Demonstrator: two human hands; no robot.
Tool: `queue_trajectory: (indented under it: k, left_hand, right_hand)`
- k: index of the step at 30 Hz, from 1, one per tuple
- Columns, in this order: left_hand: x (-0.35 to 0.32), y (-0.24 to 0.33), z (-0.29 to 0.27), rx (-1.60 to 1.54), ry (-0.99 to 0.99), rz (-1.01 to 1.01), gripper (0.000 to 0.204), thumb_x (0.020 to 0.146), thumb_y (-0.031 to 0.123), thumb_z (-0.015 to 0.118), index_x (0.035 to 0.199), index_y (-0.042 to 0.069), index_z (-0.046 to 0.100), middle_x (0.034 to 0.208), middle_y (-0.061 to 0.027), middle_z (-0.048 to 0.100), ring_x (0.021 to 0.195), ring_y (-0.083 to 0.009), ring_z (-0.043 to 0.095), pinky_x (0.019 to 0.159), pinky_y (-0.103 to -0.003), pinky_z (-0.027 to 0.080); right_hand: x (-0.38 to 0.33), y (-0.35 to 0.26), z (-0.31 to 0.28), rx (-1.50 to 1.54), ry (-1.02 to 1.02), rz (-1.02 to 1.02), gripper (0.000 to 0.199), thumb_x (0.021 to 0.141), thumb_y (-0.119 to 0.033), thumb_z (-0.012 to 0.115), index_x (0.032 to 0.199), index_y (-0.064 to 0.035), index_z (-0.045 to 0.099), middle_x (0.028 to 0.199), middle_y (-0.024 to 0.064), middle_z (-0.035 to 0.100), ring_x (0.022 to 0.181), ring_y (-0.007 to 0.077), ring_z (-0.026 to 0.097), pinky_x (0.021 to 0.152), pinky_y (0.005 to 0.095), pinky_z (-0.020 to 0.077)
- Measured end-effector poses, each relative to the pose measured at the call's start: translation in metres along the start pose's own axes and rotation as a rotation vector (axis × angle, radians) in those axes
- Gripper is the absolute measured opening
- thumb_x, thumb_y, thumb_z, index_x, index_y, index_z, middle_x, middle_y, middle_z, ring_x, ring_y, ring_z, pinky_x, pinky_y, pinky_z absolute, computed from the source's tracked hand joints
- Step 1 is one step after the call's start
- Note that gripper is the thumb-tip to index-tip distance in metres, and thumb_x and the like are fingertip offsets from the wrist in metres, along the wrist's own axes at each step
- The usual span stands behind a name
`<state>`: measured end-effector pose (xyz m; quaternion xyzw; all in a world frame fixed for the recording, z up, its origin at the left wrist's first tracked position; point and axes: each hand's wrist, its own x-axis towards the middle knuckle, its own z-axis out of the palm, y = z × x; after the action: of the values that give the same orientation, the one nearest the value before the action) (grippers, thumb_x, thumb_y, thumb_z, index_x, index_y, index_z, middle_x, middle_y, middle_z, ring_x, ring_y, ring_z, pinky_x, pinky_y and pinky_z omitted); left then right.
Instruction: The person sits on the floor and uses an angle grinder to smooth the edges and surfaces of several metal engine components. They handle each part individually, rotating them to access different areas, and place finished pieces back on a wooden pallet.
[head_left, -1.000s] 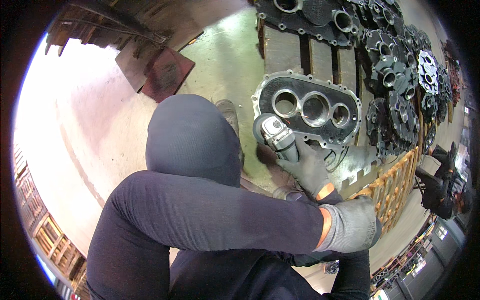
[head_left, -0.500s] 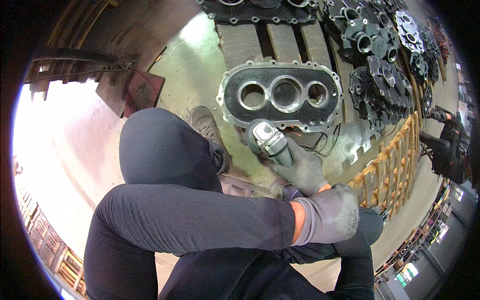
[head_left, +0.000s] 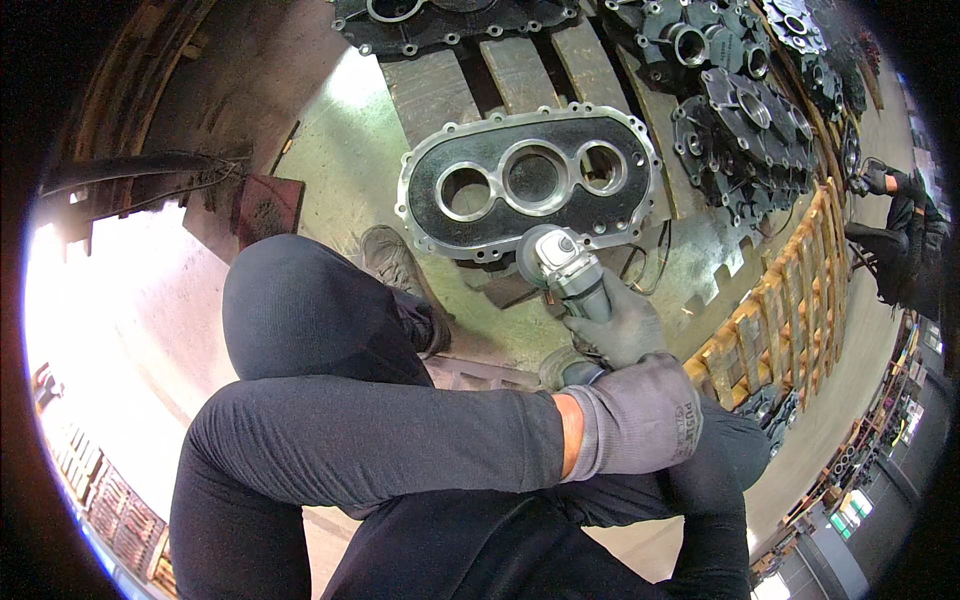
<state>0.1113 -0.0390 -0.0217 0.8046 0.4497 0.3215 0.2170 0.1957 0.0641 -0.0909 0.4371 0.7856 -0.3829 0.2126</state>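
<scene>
My right hand (head_left: 615, 325) fingers wrap the angle grinder (head_left: 565, 270) at the near edge of the oval gearbox cover (head_left: 530, 185), left hand (head_left: 640, 420) closed behind; I'd keep the disc shallow and steady.

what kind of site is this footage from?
Likely a metalworking or machining workshop. An angle grinder is held against a cast housing cover with three bores, more dark castings lie in rows on a wooden pallet, and the floor is bare concrete.
</scene>
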Motion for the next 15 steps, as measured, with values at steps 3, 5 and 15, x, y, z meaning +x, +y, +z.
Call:
queue_trajectory:
  k: [3,5,15]
  left_hand:
    - [0.008,-0.003,-0.008,-0.072,-0.134,-0.051,0.020,0.087,0.026,0.066,0.085,0.006,0.068,0.079,-0.0092,0.069,0.077,-0.0306,0.071,0.071,-0.043,0.057]
    - [0.011,-0.004,-0.003,-0.170,-0.138,-0.096,0.020,0.087,0.025,0.066,0.082,0.005,0.069,0.077,-0.0098,0.070,0.074,-0.0312,0.073,0.068,-0.044,0.058]
    - [0.022,-0.004,-0.011,-0.327,-0.240,-0.234,0.018,0.088,0.019,0.067,0.087,0.003,0.076,0.081,-0.0166,0.074,0.078,-0.0348,0.076,0.069,-0.047,0.061]
  right_hand:
    - [0.001,0.014,-0.001,0.017,0.009,0.033,0.072,0.082,-0.045,0.087,0.138,-0.0134,0.057,0.118,0.0220,0.076,0.110,0.0436,0.075,0.093,0.0533,0.0571]
    - [-0.002,0.020,-0.003,0.032,0.060,0.014,0.071,0.082,-0.043,0.088,0.139,-0.0136,0.058,0.118,0.0217,0.076,0.110,0.0432,0.075,0.093,0.0531,0.0571]
    - [-0.016,0.021,-0.021,0.129,0.061,0.073,0.071,0.083,-0.042,0.088,0.142,-0.0141,0.059,0.116,0.0212,0.076,0.112,0.0423,0.073,0.096,0.0525,0.0562]
